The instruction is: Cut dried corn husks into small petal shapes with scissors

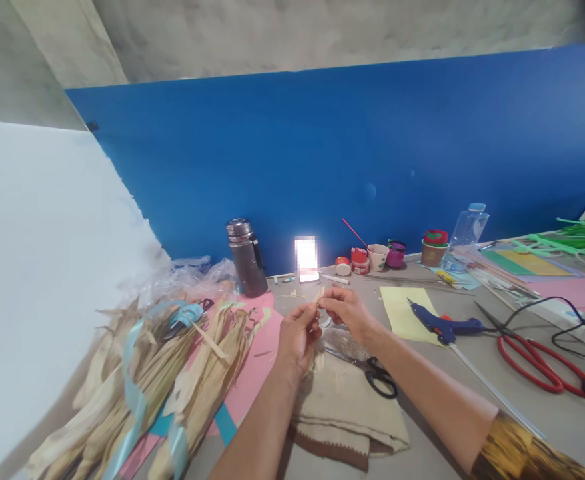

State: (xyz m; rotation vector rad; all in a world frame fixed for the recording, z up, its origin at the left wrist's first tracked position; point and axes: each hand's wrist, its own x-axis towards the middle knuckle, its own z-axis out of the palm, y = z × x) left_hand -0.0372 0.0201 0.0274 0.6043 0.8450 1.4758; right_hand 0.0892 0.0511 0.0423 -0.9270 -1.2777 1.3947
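Note:
Near the middle of the table, my left hand [300, 333] and my right hand [345, 310] meet, fingertips pinched together on a small pale strip of husk [319, 295]. Below them lies a folded beige cloth [350, 410]. Black-handled scissors [381, 379] rest on the cloth's upper part, their blades pointing toward my hands. Bundles of dried corn husk [202, 373] with a light blue ribbon [133, 387] lie to the left on pink paper [255, 363].
A dark thermos [247, 260] and a bright phone screen [306, 257] stand behind my hands. Paint pots [360, 261] line the wall. At right are a blue glue gun [445, 325] on yellow paper [397, 310], red-handled scissors [535, 360] and a plastic bottle [467, 233].

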